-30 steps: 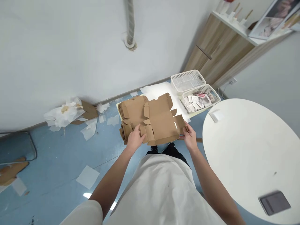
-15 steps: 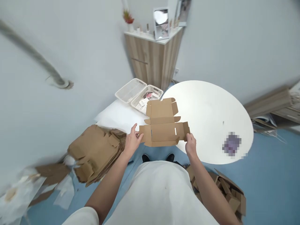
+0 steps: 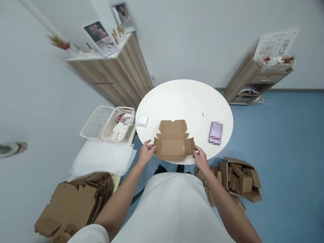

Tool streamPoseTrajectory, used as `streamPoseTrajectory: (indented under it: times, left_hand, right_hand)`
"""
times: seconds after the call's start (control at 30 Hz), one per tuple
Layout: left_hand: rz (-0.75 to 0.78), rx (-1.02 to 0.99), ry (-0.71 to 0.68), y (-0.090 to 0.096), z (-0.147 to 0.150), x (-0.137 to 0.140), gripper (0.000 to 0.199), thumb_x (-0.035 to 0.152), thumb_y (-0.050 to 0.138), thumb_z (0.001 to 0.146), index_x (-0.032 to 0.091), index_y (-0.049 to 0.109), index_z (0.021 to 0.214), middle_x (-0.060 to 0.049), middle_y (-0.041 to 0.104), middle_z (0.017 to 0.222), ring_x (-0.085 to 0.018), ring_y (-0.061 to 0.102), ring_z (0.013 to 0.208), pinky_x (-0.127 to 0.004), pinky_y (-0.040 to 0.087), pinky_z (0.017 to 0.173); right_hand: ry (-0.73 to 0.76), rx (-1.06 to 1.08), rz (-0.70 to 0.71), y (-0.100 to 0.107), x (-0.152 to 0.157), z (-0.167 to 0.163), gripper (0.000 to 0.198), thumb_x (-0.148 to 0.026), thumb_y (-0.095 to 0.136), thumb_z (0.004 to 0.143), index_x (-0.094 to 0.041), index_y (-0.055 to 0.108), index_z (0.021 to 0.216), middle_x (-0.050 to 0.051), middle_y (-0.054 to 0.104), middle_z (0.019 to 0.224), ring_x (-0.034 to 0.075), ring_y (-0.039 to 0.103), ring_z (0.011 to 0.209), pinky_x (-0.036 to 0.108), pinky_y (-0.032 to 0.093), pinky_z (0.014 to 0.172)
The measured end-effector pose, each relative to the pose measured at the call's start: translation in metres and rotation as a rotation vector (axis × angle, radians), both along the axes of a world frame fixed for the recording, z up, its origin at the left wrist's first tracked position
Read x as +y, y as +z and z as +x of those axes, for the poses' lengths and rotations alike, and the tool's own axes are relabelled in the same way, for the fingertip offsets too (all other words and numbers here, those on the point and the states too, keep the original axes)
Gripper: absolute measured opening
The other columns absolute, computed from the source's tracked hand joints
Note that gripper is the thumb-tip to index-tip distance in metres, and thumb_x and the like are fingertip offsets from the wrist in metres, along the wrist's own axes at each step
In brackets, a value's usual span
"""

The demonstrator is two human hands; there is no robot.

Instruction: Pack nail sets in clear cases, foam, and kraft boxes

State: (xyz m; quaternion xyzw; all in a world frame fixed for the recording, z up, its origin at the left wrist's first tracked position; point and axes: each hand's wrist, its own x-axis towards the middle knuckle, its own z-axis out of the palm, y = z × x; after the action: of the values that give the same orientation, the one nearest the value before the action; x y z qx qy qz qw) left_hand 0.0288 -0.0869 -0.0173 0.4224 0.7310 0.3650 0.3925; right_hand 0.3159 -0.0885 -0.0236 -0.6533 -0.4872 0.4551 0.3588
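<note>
An unfolded brown cardboard box (image 3: 172, 146) is held over the near edge of the round white table (image 3: 182, 98), its lid panel pointing away from me. At its left side flap, my left hand (image 3: 146, 152) pinches the edge between thumb and fingers. My right hand (image 3: 201, 157) grips the right side flap, which is bent upward. Further back on the tabletop to the left lies a small white packet (image 3: 142, 121). A pixelated purple item (image 3: 215, 133) rests near the table's right edge.
A white basket (image 3: 107, 130) with packets inside stands open on the left, beside white sheets (image 3: 101, 157). Flattened cardboard boxes (image 3: 73, 202) are stacked at lower left. Folded boxes fill a carton (image 3: 255, 179) on the floor at right. A wooden cabinet (image 3: 121, 74) stands behind.
My view has turned right, bringing the round table in front of me. Both hands still hold the cardboard box, which has moved over the table's near edge.
</note>
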Motion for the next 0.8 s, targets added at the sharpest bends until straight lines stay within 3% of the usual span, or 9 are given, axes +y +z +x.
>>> streamPoseTrajectory:
  times: [0.27,0.5,0.6,0.7,0.8]
  left_hand:
    - [-0.078,0.108,-0.201,-0.002,0.025,0.040,0.049,0.031,0.055,0.073,0.014,0.044,0.117,-0.011,0.063,0.098,-0.011,0.059,0.071,-0.029,0.048,0.072]
    - [-0.036,0.212,-0.328,-0.011,0.012,0.061,0.042,0.032,0.050,0.076,0.014,0.045,0.114,-0.009,0.062,0.098,-0.012,0.060,0.071,-0.028,0.049,0.071]
    - [0.022,0.314,-0.388,-0.014,-0.002,0.060,0.044,0.033,0.050,0.077,0.015,0.044,0.115,-0.011,0.058,0.106,-0.016,0.059,0.084,-0.030,0.048,0.073]
    - [0.155,0.510,-0.503,-0.016,-0.015,0.052,0.045,0.034,0.054,0.074,0.015,0.045,0.114,-0.013,0.052,0.115,-0.023,0.050,0.105,-0.037,0.043,0.084]
    - [0.229,0.637,-0.638,-0.018,-0.022,0.044,0.046,0.036,0.057,0.071,0.016,0.048,0.112,-0.013,0.049,0.119,-0.027,0.043,0.113,-0.041,0.038,0.090]
  right_hand:
    - [-0.013,0.035,-0.098,-0.025,-0.004,0.001,0.045,-0.030,0.043,0.072,-0.021,0.051,0.116,0.005,0.054,0.100,0.011,0.053,0.058,0.030,0.045,0.061]
    - [-0.019,0.002,-0.112,-0.032,-0.004,-0.014,0.046,-0.029,0.045,0.072,-0.021,0.049,0.118,0.006,0.053,0.100,0.013,0.055,0.062,0.033,0.046,0.068]
    - [-0.035,-0.017,-0.121,-0.027,-0.003,-0.018,0.050,-0.031,0.048,0.072,-0.020,0.047,0.120,0.007,0.054,0.104,0.015,0.056,0.065,0.034,0.046,0.068]
    - [-0.097,-0.071,-0.127,-0.023,-0.004,-0.020,0.053,-0.033,0.051,0.070,-0.020,0.046,0.121,0.008,0.054,0.106,0.015,0.056,0.065,0.034,0.046,0.068]
    - [-0.153,-0.129,-0.154,-0.023,-0.006,-0.019,0.055,-0.036,0.051,0.070,-0.019,0.045,0.121,0.010,0.054,0.109,0.016,0.057,0.068,0.035,0.046,0.070]
